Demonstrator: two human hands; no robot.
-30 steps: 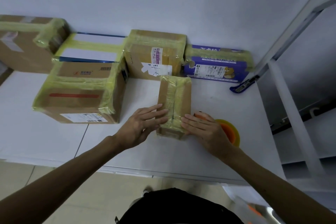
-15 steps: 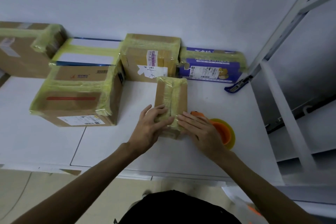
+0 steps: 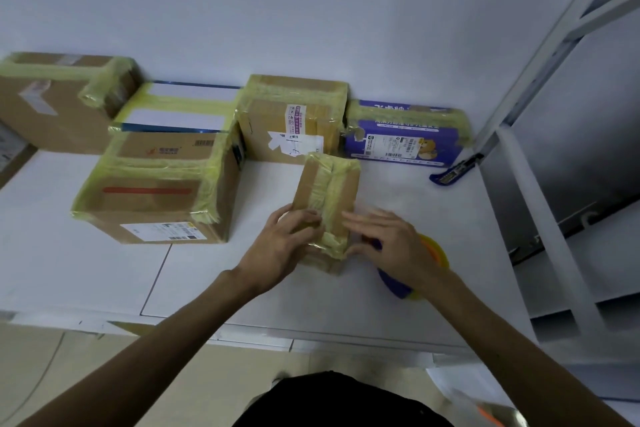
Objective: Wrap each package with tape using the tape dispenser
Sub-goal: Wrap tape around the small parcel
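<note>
Forearms converge; left hand perhaps curled, right hand flat-fingered.
</note>
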